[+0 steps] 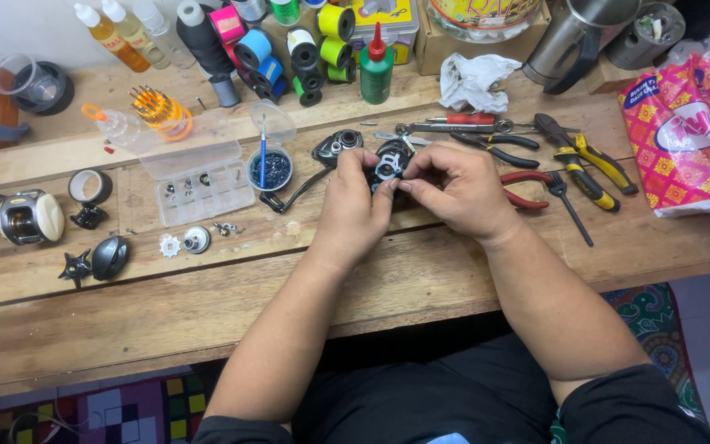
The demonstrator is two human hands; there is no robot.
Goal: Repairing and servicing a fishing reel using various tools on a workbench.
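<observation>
Both hands meet over the worn wooden table (421, 271), gripping one black fishing reel body with a pale metal part showing (389, 163). The left hand (353, 205) clasps it from below, while the fingertips of the right hand (454, 191) pinch at its near face. Just left of the left hand sit one small round tub of dark bits with a blue-handled brush (270, 168) and one clear plastic compartment box (200, 191). Right of the right hand lie two yellow-and-black-handled pliers (589, 164). Beyond the hands stands one green bottle with a red cap (376, 70). Far left rests one silver reel (25, 217).
</observation>
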